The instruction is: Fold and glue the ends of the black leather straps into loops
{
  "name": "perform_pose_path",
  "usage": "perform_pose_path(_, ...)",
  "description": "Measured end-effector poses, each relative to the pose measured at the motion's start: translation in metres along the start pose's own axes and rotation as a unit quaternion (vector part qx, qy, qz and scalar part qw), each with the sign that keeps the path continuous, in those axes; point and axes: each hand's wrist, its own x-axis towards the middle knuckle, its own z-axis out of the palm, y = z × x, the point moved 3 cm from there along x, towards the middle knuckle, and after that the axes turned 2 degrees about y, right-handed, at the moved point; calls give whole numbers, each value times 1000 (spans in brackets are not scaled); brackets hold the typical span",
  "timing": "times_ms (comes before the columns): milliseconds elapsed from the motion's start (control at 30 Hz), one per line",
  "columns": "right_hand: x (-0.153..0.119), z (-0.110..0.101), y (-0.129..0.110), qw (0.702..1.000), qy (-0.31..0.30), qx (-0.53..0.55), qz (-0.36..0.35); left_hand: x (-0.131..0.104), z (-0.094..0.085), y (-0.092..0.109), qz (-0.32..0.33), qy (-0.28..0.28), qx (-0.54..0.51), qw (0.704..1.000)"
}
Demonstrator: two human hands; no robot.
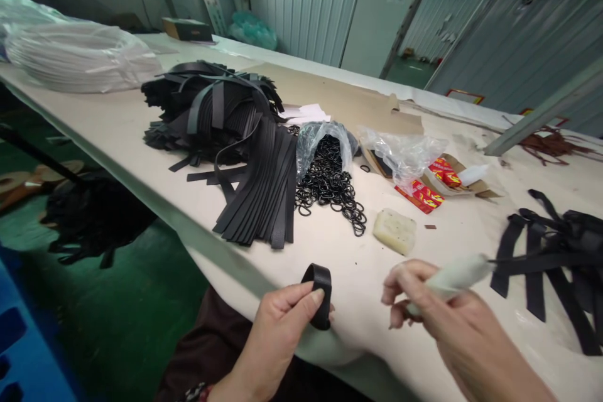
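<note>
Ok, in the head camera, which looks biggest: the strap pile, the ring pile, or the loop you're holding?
1. Strap pile
2. Ring pile
3. Folded loop in the left hand, though it's nearest the camera.

two hands (277, 326), one folded strap loop (319, 295), one wax block (394, 230), two red packets (424, 195)

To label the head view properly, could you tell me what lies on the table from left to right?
Clear plastic bag → pile of black straps → black rings → pale block → red packets → looped straps.

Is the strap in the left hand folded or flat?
Folded: the black strap curves into a loop, pinched between the left hand fingers.
</note>
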Motion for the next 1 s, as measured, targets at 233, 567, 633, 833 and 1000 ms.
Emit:
perform_pose_path(233, -23, 62, 30, 992, -87, -24, 90, -8, 8, -3, 18, 2, -24, 1000)
perform_pose_path(567, -28, 65, 38, 978, -105, 64, 170, -16, 5, 7, -31, -63, -54, 996)
perform_pose_path(633, -29, 66, 41, 976, -123, 62, 169, -17, 5, 7, -33, -61, -67, 995)
perform_pose_path(833, -30, 68, 43, 970, -153, 78, 169, -19, 4, 2, -17, -53, -42, 998)
perform_pose_path(1000, -27, 73, 41, 991, -98, 2, 95, -19, 0, -10, 32, 2, 63, 997)
